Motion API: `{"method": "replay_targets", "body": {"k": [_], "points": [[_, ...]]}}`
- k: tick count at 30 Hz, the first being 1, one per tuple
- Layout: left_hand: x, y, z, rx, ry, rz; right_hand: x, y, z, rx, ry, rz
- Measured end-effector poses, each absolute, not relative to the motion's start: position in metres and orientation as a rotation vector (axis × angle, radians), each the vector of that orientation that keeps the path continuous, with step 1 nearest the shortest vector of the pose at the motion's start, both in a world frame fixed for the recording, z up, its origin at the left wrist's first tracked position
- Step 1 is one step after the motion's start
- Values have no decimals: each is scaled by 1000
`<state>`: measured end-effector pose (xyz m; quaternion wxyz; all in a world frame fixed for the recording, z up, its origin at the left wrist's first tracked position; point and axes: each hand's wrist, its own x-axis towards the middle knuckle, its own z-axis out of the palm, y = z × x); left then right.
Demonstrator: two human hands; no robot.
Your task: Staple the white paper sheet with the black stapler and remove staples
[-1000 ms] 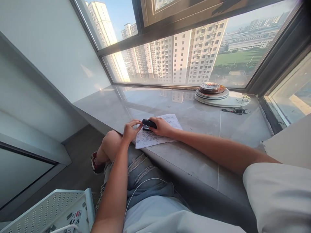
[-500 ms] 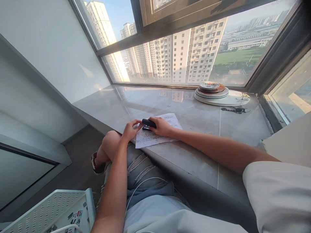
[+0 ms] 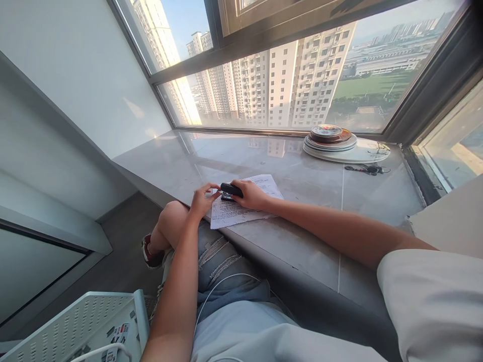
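Note:
A black stapler [image 3: 231, 190] rests over a sheet of printed paper [image 3: 236, 215] on the grey tiled sill. My right hand [image 3: 249, 194] is closed around the stapler's back part, and that forearm lies across the sill. At the stapler's front end, my left hand [image 3: 203, 199] has its thumb and index finger bent close together by the jaw. Whether those fingertips hold anything small is too fine to make out. The paper's front edge reaches the edge of the sill near my knee.
Stacked plates [image 3: 329, 141] stand at the back right by the window, with a dark wristwatch [image 3: 370, 170] in front. A white perforated basket [image 3: 86, 322] is at lower left. A white cable [image 3: 221, 282] crosses my lap. The sill's front edge [image 3: 279, 261] runs beside my legs.
The view has shifted very slightly. Both hands keep nearly the same place at the stapler, and the paper lies as before.

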<state>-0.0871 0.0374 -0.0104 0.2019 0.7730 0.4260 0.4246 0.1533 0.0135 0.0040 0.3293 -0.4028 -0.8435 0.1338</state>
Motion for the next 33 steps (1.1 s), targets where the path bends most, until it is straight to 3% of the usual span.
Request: {"method": "replay_targets", "body": {"k": [33], "points": [[-88, 36, -8, 2125, 1240, 1113, 154, 13, 4, -1031, -2202, 366]]}}
